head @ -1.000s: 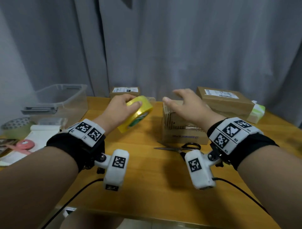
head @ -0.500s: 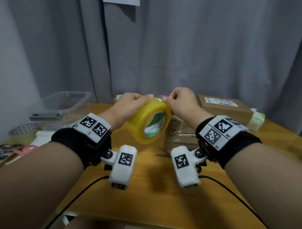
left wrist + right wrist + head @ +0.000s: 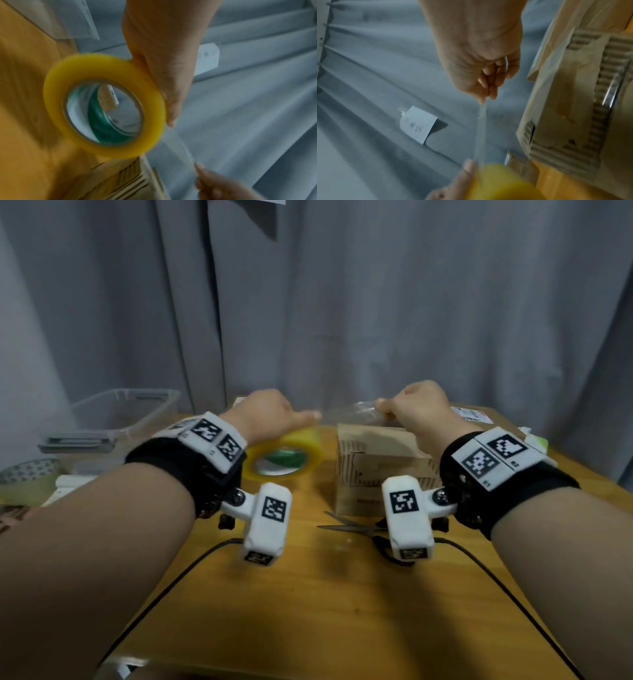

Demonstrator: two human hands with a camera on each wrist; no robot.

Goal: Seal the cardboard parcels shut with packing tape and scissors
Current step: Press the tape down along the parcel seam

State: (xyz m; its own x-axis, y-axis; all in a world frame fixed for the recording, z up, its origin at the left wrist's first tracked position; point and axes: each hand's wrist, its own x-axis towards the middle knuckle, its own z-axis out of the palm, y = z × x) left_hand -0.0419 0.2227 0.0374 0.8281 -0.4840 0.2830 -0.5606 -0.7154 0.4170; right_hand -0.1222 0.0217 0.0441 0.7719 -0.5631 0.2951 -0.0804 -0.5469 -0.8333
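Your left hand (image 3: 267,414) has its grip around the yellow tape roll (image 3: 286,457), thumb laid along the top of the roll, holding it above the worktop (image 3: 308,594) just left of the nearest cardboard box (image 3: 373,470). Your right hand (image 3: 416,412) has its grip pinched on the free end of the tape, thumb against curled fingers (image 3: 489,81), above the top of that box. A clear strip of tape (image 3: 346,414) stretches between the two hands, running from the roll to the right-hand pinch.

The box stands on the worktop with its top flaps facing up. Scissors (image 3: 349,525) lie flat on the worktop just in front of it, partly hidden behind your right wrist camera. A second parcel (image 3: 474,416) with a white label lies behind your right hand. At the far left sit a clear plastic bin (image 3: 123,412) and another tape roll (image 3: 29,477). A grey curtain (image 3: 376,302) hangs behind everything.
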